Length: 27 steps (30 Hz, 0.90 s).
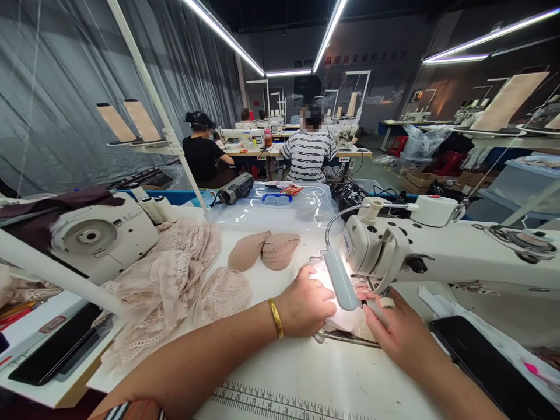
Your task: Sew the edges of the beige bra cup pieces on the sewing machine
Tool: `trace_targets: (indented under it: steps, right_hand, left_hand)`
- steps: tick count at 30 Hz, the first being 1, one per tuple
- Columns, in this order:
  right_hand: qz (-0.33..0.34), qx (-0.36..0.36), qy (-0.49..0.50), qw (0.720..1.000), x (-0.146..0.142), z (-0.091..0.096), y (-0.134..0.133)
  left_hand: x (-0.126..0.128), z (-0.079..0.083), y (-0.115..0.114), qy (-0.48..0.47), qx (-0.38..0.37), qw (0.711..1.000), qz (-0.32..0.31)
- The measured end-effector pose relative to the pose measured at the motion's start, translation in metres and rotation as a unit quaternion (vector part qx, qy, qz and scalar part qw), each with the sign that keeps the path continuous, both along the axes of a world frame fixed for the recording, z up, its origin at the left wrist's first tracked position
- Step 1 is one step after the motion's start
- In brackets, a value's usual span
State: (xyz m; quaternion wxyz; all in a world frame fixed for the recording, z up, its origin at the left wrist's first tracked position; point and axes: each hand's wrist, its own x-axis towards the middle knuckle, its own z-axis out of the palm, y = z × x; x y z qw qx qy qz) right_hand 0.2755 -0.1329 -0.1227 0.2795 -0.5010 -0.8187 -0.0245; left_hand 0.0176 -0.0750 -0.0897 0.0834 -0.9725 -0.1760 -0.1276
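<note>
My left hand (306,304), with a gold bangle on the wrist, lies curled on a pale piece of fabric (345,321) under the needle area of a white sewing machine (437,248). My right hand (394,332) presses the same fabric from the right, fingers pinched at its edge. A small work lamp (339,280) on a flexible neck lights the spot and hides the fingertips and needle. Beige padded cups (265,251) lie just beyond my left hand.
Heaps of beige lace (170,280) cover the table's left. A second machine (96,236) stands far left, a clear plastic box (280,207) behind. Dark phones lie at left (56,350) and right (481,361). Two seated people (308,151) sew at tables ahead.
</note>
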Motion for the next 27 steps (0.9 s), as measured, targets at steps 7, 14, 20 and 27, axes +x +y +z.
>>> trace_targets:
  steps: [7, 14, 20, 27]
  right_hand:
    - [0.005, -0.027, 0.028, 0.999, -0.001, 0.004, -0.003]
    - [0.012, -0.007, 0.031, 0.999, -0.005, 0.006, -0.004]
    - [0.114, -0.118, 0.000, 0.986, -0.002, 0.014, -0.012]
    - [0.112, -0.165, -0.035, 0.979, -0.008, 0.020, -0.018]
  left_hand:
    - [0.000, 0.000, -0.001, -0.005, -0.030, 1.000, -0.008]
    - [0.002, 0.004, -0.001, 0.009, -0.010, 1.000, 0.020]
    - [0.004, 0.003, -0.024, -0.008, -0.019, 1.000, -0.007]
    - [0.005, 0.001, -0.034, -0.028, -0.017, 0.999, -0.027]
